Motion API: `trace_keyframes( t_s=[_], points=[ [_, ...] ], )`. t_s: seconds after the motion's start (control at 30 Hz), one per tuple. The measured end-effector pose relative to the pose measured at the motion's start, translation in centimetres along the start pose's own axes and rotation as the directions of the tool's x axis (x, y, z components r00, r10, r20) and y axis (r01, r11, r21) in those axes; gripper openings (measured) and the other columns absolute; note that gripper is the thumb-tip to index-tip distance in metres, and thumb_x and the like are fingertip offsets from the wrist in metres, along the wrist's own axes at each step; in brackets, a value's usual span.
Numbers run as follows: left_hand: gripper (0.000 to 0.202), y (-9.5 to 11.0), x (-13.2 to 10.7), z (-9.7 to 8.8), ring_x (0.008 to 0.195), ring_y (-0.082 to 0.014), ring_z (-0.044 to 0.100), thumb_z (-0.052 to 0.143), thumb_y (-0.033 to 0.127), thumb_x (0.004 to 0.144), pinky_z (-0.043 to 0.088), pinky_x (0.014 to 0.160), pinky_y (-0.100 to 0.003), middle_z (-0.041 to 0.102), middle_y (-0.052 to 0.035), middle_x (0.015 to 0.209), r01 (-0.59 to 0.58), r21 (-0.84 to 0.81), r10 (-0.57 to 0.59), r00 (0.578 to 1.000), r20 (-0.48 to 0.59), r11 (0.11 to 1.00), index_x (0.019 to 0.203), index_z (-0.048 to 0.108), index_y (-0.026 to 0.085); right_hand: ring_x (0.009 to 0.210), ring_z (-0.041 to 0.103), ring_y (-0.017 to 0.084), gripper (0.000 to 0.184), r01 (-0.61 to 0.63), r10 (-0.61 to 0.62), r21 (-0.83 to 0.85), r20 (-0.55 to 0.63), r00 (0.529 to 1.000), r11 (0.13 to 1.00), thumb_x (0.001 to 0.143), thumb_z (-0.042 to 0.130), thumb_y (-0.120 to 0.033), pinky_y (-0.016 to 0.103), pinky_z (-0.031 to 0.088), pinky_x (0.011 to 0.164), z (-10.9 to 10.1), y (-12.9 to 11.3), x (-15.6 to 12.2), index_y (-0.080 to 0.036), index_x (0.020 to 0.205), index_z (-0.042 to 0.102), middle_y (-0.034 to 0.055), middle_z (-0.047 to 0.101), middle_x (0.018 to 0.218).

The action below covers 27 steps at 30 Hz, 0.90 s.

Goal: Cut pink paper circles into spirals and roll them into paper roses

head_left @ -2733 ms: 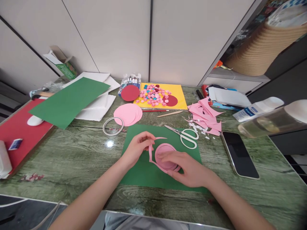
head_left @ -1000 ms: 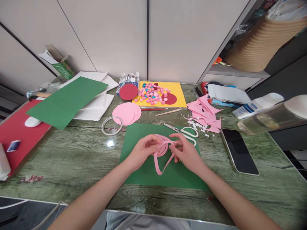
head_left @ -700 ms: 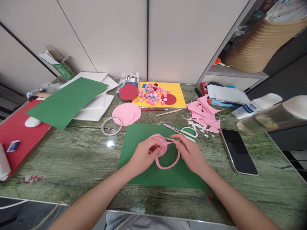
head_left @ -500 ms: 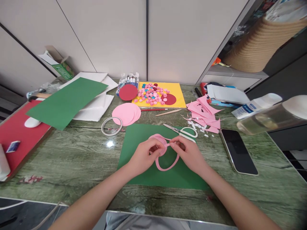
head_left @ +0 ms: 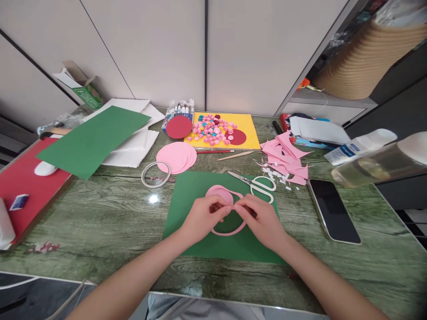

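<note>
Both my hands meet over a green sheet (head_left: 200,242) on the table. My left hand (head_left: 200,220) and my right hand (head_left: 262,222) pinch a pink paper spiral (head_left: 218,195) between their fingertips. Its outer strip hangs in a loop (head_left: 230,232) below my fingers, just above the green sheet. White-handled scissors (head_left: 258,183) lie right beyond my right hand.
A tape ring (head_left: 154,174) and pink paper discs (head_left: 175,157) lie left of the sheet. Behind are a yellow sheet (head_left: 248,138) with small pink rolls, pink scraps (head_left: 287,158), a phone (head_left: 332,211), a bottle (head_left: 380,164), and a green sheet (head_left: 90,140) over white papers.
The pink spiral was lifted off the green sheet and its strip uncoiled into a loose loop. My hands have drawn closer together and a little toward me.
</note>
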State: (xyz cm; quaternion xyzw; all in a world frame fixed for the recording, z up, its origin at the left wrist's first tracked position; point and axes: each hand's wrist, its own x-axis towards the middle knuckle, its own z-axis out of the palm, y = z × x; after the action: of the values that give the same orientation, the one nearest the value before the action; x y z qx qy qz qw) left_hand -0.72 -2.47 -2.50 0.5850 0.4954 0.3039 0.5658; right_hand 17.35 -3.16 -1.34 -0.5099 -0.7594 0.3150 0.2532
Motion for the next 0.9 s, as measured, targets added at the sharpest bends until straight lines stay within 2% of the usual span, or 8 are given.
trace_keyframes(
  t_s=[0.07, 0.17, 0.33, 0.57, 0.73, 0.9],
  points=[
    [0.022, 0.02, 0.11, -0.12, 0.055, -0.0120, 0.055, 0.058, 0.038, 0.075, 0.043, 0.056, -0.023, 0.062, -0.0016, 0.065, 0.029, -0.039, -0.030, 0.999, -0.017, 0.999, 0.076, 0.063, 0.016, 0.061, 0.047, 0.013, 0.028, -0.002, 0.002, 0.023, 0.017, 1.000, 1.000, 0.092, 0.037, -0.030, 0.024, 0.036, 0.056, -0.08, 0.01, 0.04, -0.019, 0.078, 0.058, 0.0009, 0.050, 0.067],
    [0.021, 0.11, 0.19, -0.25, 0.054, -0.0114, 0.054, 0.058, 0.036, 0.076, 0.043, 0.055, -0.022, 0.060, -0.0011, 0.063, 0.052, -0.077, -0.053, 0.999, -0.010, 0.996, 0.074, 0.062, 0.015, 0.060, 0.045, 0.012, 0.024, -0.025, 0.025, 0.026, 0.022, 0.999, 0.999, 0.091, 0.041, -0.031, 0.024, 0.035, 0.055, 0.02, 0.04, 0.05, -0.020, 0.079, 0.058, 0.0004, 0.049, 0.068],
    [0.024, 0.08, 0.05, -0.08, 0.053, -0.0096, 0.053, 0.058, 0.039, 0.076, 0.042, 0.053, -0.022, 0.062, -0.0023, 0.073, 0.048, -0.090, -0.044, 0.998, 0.044, 0.995, 0.079, 0.062, 0.016, 0.057, 0.043, 0.012, 0.019, -0.037, 0.036, 0.041, 0.020, 0.999, 0.998, 0.088, 0.047, -0.030, 0.024, 0.033, 0.053, 0.29, 0.00, 0.00, -0.020, 0.078, 0.059, -0.0004, 0.048, 0.067],
    [0.023, 0.15, 0.29, -0.54, 0.048, -0.0062, 0.049, 0.060, 0.036, 0.075, 0.036, 0.046, -0.018, 0.056, 0.0003, 0.063, 0.137, -0.226, -0.116, 0.988, 0.103, 0.964, 0.074, 0.060, 0.013, 0.067, 0.048, 0.013, 0.028, -0.081, 0.065, 0.248, 0.072, 0.995, 0.965, 0.094, 0.034, -0.031, 0.025, 0.036, 0.061, -0.30, 0.35, 0.28, -0.020, 0.086, 0.059, 0.0000, 0.049, 0.071],
    [0.023, 0.46, 0.32, -0.71, 0.048, -0.0058, 0.048, 0.060, 0.035, 0.075, 0.036, 0.046, -0.017, 0.054, 0.0009, 0.060, 0.132, -0.245, -0.109, 0.988, 0.106, 0.961, 0.071, 0.060, 0.012, 0.063, 0.043, 0.012, 0.023, -0.118, 0.084, 0.304, 0.122, 0.989, 0.945, 0.091, 0.041, -0.032, 0.024, 0.033, 0.057, -0.32, 0.14, 0.37, -0.021, 0.083, 0.059, -0.0009, 0.047, 0.072],
    [0.022, 0.47, 0.27, -0.57, 0.050, -0.0063, 0.049, 0.059, 0.034, 0.075, 0.039, 0.049, -0.019, 0.058, -0.0016, 0.067, 0.133, -0.236, -0.109, 0.988, 0.112, 0.963, 0.073, 0.061, 0.012, 0.065, 0.045, 0.012, 0.014, -0.143, 0.111, 0.346, 0.112, 0.988, 0.927, 0.086, 0.051, -0.032, 0.023, 0.034, 0.058, -0.05, 0.01, 0.39, -0.022, 0.083, 0.059, -0.0013, 0.049, 0.073]
  ],
)
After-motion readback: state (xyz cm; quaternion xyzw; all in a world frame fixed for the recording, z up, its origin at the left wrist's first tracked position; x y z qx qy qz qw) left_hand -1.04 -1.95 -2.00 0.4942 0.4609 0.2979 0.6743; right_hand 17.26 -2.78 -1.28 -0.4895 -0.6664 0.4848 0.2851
